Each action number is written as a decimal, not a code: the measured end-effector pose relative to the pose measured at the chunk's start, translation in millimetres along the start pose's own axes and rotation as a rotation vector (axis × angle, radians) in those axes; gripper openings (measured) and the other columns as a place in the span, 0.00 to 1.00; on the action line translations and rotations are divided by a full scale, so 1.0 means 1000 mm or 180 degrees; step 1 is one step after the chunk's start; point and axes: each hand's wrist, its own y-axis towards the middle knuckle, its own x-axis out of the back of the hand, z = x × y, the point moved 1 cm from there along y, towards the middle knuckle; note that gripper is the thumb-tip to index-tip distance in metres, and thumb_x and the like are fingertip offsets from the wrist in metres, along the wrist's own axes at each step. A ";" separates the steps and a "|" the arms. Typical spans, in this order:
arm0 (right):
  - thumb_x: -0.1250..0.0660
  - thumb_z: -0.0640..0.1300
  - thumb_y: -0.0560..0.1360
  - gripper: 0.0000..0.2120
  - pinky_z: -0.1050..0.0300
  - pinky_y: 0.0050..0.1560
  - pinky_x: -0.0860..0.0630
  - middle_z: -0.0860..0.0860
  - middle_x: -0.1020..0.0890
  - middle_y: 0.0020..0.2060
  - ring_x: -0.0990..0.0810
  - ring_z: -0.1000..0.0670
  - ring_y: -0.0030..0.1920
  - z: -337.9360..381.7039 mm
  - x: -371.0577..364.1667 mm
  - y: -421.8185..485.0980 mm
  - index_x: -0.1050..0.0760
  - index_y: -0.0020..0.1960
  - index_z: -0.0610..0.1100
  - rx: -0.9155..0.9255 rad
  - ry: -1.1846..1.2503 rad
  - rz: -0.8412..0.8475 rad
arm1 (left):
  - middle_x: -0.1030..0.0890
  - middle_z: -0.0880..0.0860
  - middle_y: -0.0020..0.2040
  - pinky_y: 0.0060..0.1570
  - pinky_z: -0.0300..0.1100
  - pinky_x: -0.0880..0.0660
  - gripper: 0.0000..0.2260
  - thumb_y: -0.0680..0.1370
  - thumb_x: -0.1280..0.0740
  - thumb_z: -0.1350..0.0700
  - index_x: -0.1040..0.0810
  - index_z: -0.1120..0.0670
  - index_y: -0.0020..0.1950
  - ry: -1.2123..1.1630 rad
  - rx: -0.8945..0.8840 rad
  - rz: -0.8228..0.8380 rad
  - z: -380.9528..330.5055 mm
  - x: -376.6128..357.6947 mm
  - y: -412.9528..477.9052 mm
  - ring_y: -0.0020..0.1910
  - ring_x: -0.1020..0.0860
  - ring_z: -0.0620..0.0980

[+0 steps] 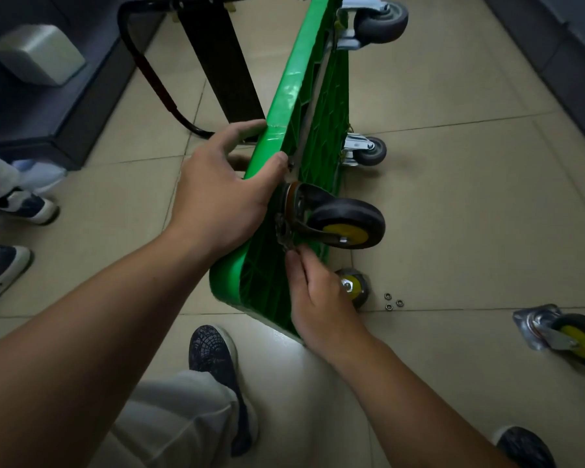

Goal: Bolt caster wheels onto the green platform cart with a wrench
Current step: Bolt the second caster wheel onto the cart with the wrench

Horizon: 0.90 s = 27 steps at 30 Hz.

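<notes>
At four o'clock, one caster [568, 336] is seen unfitted.
Cart [284, 106] gripped by left hand [223, 197]; fastener [288, 248] pinched by right hand [321, 298].

Beige tiled floor [453, 79] with dark grout lines. Upper left, a grey box [36, 54] rests on a dark step [65, 109]; at the left edge, two white-and-navy sneakers [27, 206]. Bottom centre, a dark mesh shoe [217, 363] under a pale trouser leg [169, 417].
</notes>
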 end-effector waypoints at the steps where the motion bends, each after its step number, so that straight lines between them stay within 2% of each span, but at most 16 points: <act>1: 0.52 0.62 0.81 0.20 0.52 0.53 0.24 0.58 0.20 0.48 0.22 0.58 0.50 0.001 0.000 -0.001 0.28 0.59 0.54 -0.0057 0.0023 0.0113 | 0.18 0.41 0.48 0.49 0.49 0.16 0.20 0.78 0.28 0.45 0.23 0.40 0.70 0.0008 0.0004 0.0010 0.000 0.000 0.000 0.41 0.18 0.35; 5: 0.52 0.62 0.82 0.19 0.60 0.51 0.26 0.61 0.20 0.47 0.23 0.62 0.51 0.010 0.000 -0.006 0.26 0.58 0.55 -0.0257 0.0346 0.0335 | 0.19 0.41 0.50 0.49 0.49 0.16 0.21 0.77 0.28 0.43 0.24 0.38 0.70 0.0039 0.0004 0.0006 0.002 0.000 0.000 0.43 0.17 0.38; 8: 0.52 0.62 0.83 0.22 0.54 0.52 0.23 0.57 0.19 0.45 0.21 0.58 0.49 0.020 -0.002 -0.011 0.24 0.55 0.52 -0.0307 0.0415 0.0353 | 0.19 0.40 0.50 0.49 0.49 0.16 0.20 0.78 0.28 0.43 0.24 0.38 0.70 0.0021 0.0011 -0.0010 0.001 0.000 -0.001 0.44 0.17 0.39; 10: 0.53 0.64 0.82 0.24 0.51 0.42 0.21 0.55 0.19 0.37 0.20 0.54 0.39 0.030 -0.004 -0.014 0.24 0.50 0.51 -0.0439 0.0457 0.0327 | 0.20 0.40 0.50 0.49 0.49 0.16 0.20 0.78 0.28 0.43 0.24 0.38 0.70 0.0035 0.0009 -0.0017 0.000 0.000 -0.001 0.44 0.18 0.37; 12: 0.53 0.64 0.82 0.25 0.55 0.29 0.26 0.54 0.25 0.26 0.25 0.51 0.27 0.039 -0.005 -0.015 0.28 0.40 0.50 -0.0641 0.0545 0.0260 | 0.20 0.39 0.48 0.50 0.48 0.17 0.20 0.78 0.29 0.43 0.24 0.38 0.70 0.0055 0.0007 -0.0036 -0.001 -0.001 -0.001 0.43 0.19 0.36; 14: 0.52 0.63 0.83 0.26 0.58 0.26 0.32 0.55 0.29 0.22 0.28 0.52 0.24 0.046 -0.004 -0.017 0.32 0.34 0.49 -0.0709 0.0580 0.0156 | 0.21 0.38 0.48 0.51 0.49 0.17 0.21 0.78 0.29 0.43 0.24 0.38 0.70 0.0024 0.0006 -0.0047 0.000 -0.001 -0.002 0.44 0.19 0.35; 16: 0.52 0.63 0.83 0.25 0.57 0.30 0.33 0.57 0.27 0.25 0.28 0.56 0.28 0.047 -0.003 -0.021 0.32 0.35 0.50 -0.0610 0.0299 -0.0011 | 0.21 0.37 0.48 0.52 0.49 0.17 0.21 0.77 0.28 0.42 0.24 0.38 0.70 -0.0045 -0.0001 -0.0042 0.000 -0.002 -0.003 0.45 0.19 0.36; 19: 0.51 0.63 0.82 0.23 0.55 0.38 0.30 0.55 0.22 0.36 0.24 0.54 0.38 0.036 -0.002 -0.025 0.29 0.42 0.49 -0.0566 0.0072 -0.0318 | 0.21 0.37 0.48 0.51 0.50 0.17 0.22 0.76 0.28 0.42 0.24 0.38 0.70 -0.0128 0.0005 -0.0006 0.001 -0.002 -0.003 0.44 0.19 0.35; 22: 0.54 0.63 0.80 0.20 0.63 0.34 0.35 0.54 0.25 0.34 0.26 0.59 0.36 0.019 0.000 -0.023 0.35 0.41 0.51 -0.0372 -0.0151 -0.0485 | 0.21 0.37 0.47 0.50 0.49 0.16 0.21 0.77 0.27 0.43 0.24 0.38 0.70 -0.0170 0.0033 0.0041 0.002 0.001 -0.003 0.42 0.19 0.31; 25: 0.55 0.62 0.80 0.17 0.59 0.35 0.37 0.55 0.30 0.33 0.29 0.54 0.36 0.009 0.003 -0.014 0.38 0.40 0.54 -0.0004 -0.0395 -0.0578 | 0.18 0.40 0.49 0.49 0.47 0.16 0.21 0.77 0.27 0.44 0.23 0.39 0.70 -0.0264 0.0068 0.0070 0.002 0.003 -0.003 0.42 0.17 0.35; 27: 0.55 0.62 0.80 0.16 0.62 0.36 0.38 0.55 0.30 0.35 0.28 0.52 0.38 0.004 0.005 -0.006 0.38 0.42 0.54 0.0147 -0.0484 -0.0556 | 0.18 0.42 0.50 0.46 0.45 0.16 0.20 0.78 0.27 0.46 0.23 0.40 0.70 -0.0316 0.0078 0.0091 0.001 0.002 -0.003 0.42 0.16 0.37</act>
